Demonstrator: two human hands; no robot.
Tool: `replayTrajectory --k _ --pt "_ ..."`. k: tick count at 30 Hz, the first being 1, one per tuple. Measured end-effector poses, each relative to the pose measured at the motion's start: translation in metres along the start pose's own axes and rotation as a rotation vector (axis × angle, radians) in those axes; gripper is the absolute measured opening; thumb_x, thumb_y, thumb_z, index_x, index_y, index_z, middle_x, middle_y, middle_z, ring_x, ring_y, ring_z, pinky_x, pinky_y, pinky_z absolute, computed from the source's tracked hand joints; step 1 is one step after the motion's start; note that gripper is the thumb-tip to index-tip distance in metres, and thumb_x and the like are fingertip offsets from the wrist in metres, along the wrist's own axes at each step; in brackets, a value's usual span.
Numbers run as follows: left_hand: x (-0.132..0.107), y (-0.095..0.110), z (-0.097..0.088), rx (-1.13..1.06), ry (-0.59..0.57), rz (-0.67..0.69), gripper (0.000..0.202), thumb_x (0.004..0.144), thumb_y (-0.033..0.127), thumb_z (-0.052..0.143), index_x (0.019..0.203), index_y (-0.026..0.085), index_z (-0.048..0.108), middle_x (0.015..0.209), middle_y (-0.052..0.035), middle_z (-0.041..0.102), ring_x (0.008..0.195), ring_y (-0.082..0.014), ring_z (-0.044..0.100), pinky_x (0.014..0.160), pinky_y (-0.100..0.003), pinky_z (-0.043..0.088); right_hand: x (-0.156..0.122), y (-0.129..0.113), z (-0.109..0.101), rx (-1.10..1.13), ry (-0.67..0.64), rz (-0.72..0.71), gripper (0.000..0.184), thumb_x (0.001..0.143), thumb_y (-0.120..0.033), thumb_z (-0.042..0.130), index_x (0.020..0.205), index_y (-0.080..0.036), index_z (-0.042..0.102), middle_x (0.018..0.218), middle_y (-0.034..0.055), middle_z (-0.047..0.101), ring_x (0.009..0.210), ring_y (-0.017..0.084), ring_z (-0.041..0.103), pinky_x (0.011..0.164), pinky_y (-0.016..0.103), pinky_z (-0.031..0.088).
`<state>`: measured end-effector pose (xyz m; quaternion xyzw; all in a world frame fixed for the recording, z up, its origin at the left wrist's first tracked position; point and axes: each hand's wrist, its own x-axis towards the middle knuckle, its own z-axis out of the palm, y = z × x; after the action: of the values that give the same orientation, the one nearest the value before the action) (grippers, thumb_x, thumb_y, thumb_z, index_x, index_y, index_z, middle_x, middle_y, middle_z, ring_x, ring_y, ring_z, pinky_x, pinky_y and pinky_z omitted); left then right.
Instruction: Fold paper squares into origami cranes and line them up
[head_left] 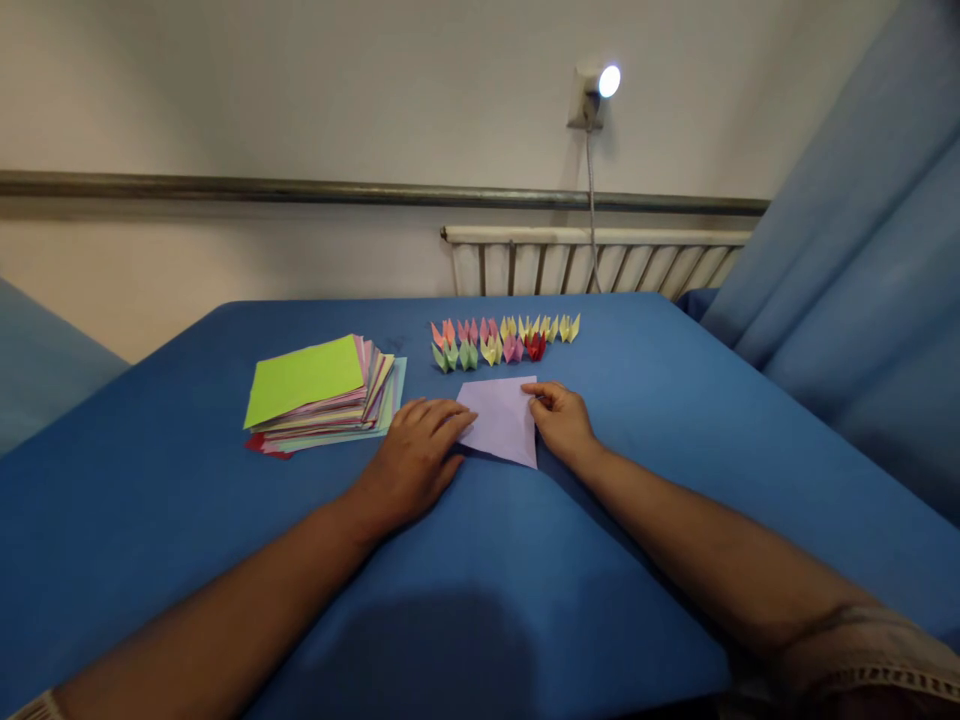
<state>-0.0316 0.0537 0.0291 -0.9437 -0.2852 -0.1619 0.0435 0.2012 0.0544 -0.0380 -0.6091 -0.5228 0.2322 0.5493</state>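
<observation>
A pale purple sheet of paper (504, 418) lies on the blue table (525, 580), folded or turned so it looks like a slanted quadrilateral. My left hand (415, 458) rests flat on the sheet's left corner, fingers stretched out. My right hand (562, 420) pinches the sheet's right edge between thumb and fingers. Just left of my left hand sits a stack of coloured paper (324, 398) with a green sheet on top.
Two rows of several small folded paper figures (504, 340) in pink, yellow, green and red stand behind the sheet. A radiator (592, 262) and a wall lamp (597, 92) are at the back. A blue curtain (862, 260) hangs at the right.
</observation>
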Motion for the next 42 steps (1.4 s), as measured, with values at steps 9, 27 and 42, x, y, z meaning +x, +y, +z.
replayTrajectory --k 9,27,42 --pt "-0.001 0.006 0.003 0.030 -0.070 0.027 0.028 0.080 0.009 0.052 0.104 0.019 0.062 0.125 -0.0087 0.060 0.124 -0.0278 0.046 0.108 -0.050 0.028 -0.013 -0.004 0.008 0.197 -0.124 0.178 0.034 0.074 -0.014 0.045 0.098 -0.017 0.069 0.085 0.0036 0.070 0.069 0.016 0.062 0.070 0.031 0.051" --pt "-0.006 0.001 0.009 -0.044 -0.113 -0.122 0.024 0.080 0.017 0.055 0.104 0.019 0.059 0.121 -0.0099 0.062 0.119 -0.0259 0.052 0.109 -0.049 0.029 -0.001 0.001 -0.015 -0.336 -0.427 -0.349 0.021 0.080 -0.011 0.057 0.093 -0.024 0.066 0.131 0.0068 0.050 0.121 0.022 0.048 0.101 0.045 0.037" --pt "-0.001 -0.017 0.020 -0.122 -0.075 -0.363 0.030 0.087 0.040 0.049 0.097 0.015 0.064 0.097 -0.0114 0.066 0.092 -0.0262 0.059 0.086 -0.043 0.046 -0.002 -0.014 -0.018 -0.657 -0.332 -0.182 0.022 0.081 -0.041 0.064 0.083 -0.019 0.061 0.087 0.0060 0.059 0.083 0.020 0.053 0.076 0.032 0.040"
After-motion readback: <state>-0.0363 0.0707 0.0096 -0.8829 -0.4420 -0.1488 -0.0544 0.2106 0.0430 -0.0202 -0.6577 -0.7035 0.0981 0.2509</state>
